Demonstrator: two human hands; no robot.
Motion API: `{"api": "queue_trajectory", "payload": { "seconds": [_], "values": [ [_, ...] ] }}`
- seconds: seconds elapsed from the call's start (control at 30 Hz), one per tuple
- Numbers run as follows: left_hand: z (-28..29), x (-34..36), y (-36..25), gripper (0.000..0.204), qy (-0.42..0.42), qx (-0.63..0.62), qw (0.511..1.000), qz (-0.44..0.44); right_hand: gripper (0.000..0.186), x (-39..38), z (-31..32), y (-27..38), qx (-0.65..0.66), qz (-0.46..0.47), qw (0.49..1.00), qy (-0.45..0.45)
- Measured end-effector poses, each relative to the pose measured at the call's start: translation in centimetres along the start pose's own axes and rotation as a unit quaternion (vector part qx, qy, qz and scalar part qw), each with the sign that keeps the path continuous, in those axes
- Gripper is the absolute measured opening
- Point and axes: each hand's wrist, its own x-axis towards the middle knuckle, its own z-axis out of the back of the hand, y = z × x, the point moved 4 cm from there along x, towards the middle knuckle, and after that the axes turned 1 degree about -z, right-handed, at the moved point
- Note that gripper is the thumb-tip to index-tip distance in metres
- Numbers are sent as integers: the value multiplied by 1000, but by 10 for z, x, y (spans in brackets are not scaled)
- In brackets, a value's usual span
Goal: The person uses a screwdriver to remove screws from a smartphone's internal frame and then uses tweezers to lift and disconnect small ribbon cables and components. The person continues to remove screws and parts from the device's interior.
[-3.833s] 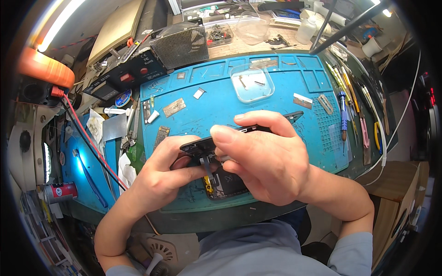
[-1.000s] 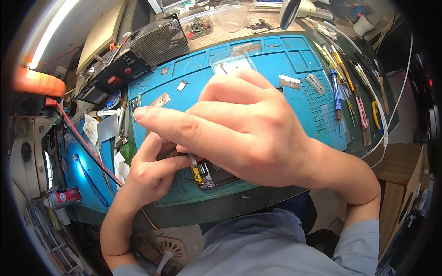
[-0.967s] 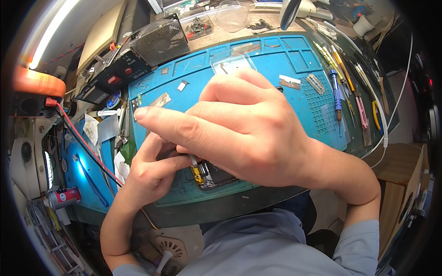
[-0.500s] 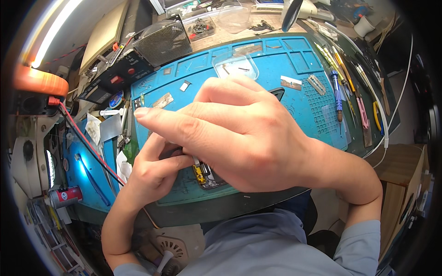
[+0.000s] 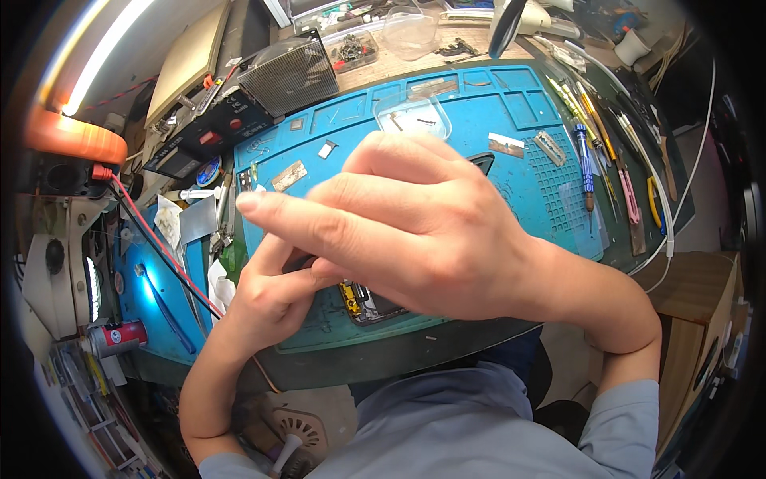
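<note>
Phone [image 5: 372,311], opened and rectangular, is laid near the front edge of a matte blue mat [image 5: 319,339] on the dark green tabletop [image 5: 343,371]; a yellow part and silvery innards are exposed at its left end, and much of the rest is covered by the right hand [image 5: 423,235]. On that hand the index finger is stretched out straight while the other fingers are curled; whether anything is held cannot be told. Behind it, the fingers of the left hand [image 5: 267,299] are bent and drawn close together, partly hidden, so their hold cannot be told either. Beyond the knuckles, a black, rounded tip [image 5: 482,162] is seen above the mat. Farther back, tiny pieces are contained in a clear plastic tray [image 5: 437,124]. On the right, a slotted metal blade [image 5: 549,148] is rested on the mat's raised grid, near a glossy blue screwdriver [image 5: 586,172].
</note>
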Motion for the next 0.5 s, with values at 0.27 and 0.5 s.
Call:
{"api": "queue_trajectory", "payload": {
  "seconds": [0.27,0.5],
  "values": [
    [1,-3,1,33,9,12,1000,-1,43,1,-1,0,-6,-3,1000,2],
    [1,-2,2,36,21,26,999,-8,45,0,1,-2,-14,-7,999,28]
  ]
}}
